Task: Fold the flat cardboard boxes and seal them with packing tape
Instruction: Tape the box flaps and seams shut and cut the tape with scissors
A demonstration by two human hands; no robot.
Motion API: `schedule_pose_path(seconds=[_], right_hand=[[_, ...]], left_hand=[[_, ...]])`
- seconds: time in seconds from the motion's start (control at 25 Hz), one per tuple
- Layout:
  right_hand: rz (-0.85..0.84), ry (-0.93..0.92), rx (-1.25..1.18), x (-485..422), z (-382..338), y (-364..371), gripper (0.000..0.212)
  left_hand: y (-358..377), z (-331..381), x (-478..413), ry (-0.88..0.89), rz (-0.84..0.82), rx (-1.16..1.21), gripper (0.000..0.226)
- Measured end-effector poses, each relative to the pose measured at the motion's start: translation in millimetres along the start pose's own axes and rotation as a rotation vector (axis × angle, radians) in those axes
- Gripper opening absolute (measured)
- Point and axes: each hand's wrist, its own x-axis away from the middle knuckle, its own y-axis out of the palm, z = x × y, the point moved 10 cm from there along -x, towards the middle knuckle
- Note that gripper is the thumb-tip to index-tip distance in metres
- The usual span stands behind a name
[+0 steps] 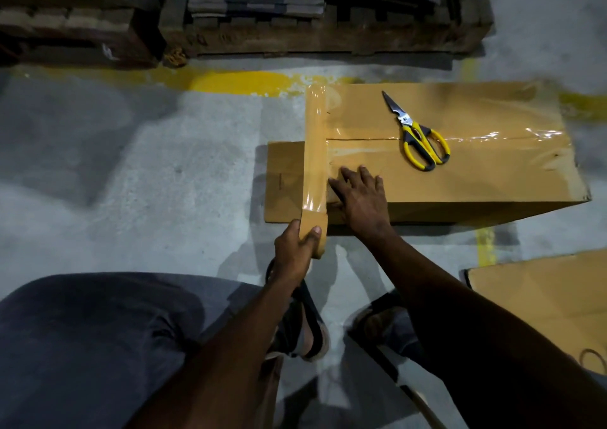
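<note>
The folded cardboard box [460, 178] lies on the concrete floor [147, 165], a tape strip [316, 152] running along its left end. At the strip's near end, just off the box's corner, the left grip [294, 252] curls round the tape roll [317, 228]. The right grip [359, 198] presses flat, fingers spread, on the box top beside the strip. Yellow scissors [417, 136] rest on the box's taped centre seam.
</note>
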Motion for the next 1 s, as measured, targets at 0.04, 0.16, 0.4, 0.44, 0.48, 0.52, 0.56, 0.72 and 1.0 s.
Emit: schedule_pose_path(seconds=[0.04, 0.16, 0.4, 0.44, 0.48, 0.52, 0.56, 0.72, 1.0], right_hand=[[0.003, 0.002, -0.009, 0, 0, 0, 0.071], [0.0, 0.0, -0.012, -1, 1, 3, 0.071], [-0.022, -0.03, 0.055, 0, -2, 7, 0.088], [-0.05, -0.056, 0.089, 2, -4, 10, 0.09], [-0.073, -0.078, 0.119, 3, -5, 12, 0.09], [-0.086, -0.091, 0.124, 2, -3, 11, 0.09], [-0.086, -0.092, 0.104, 0, 1, 7, 0.088], [0.132, 0.146, 0.016, -13, 56, -34, 0.067], [0.01, 0.381, -0.05, -6, 144, -38, 0.056]], left_hand=[[1, -2, -1, -0.017, -0.005, 0.008, 0.017], [6, -6, -1, -0.061, -0.023, 0.034, 0.017], [12, -14, -8, -0.127, -0.043, 0.166, 0.017], [13, -15, -8, -0.132, -0.047, 0.176, 0.015], [14, -15, -8, -0.134, -0.046, 0.179, 0.013], [14, -14, -9, -0.134, -0.043, 0.183, 0.012], [13, -14, -9, -0.132, -0.041, 0.189, 0.012], [16, -22, -9, -0.155, -0.042, 0.246, 0.012], [21, -28, -12, -0.218, -0.017, 0.31, 0.013]])
